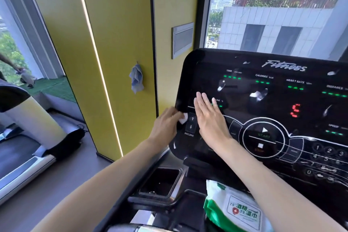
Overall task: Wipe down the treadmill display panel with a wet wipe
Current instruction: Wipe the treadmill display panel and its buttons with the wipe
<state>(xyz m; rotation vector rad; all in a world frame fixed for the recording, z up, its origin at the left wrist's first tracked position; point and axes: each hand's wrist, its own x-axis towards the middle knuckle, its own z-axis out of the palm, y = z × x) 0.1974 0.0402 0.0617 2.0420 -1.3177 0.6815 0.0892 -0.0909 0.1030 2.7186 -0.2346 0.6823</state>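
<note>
Down at the left edge of the treadmill display panel (244, 113), the left hand (165, 124) pinches a small white wet wipe (183, 118) against the black surface, right beside the INCLINE arrows (191, 123). The right hand (209, 118) lies flat on the panel just alongside, fingers straight and together. The wipe pack (237, 211) sits below, near the cup holder (160, 181).
</note>
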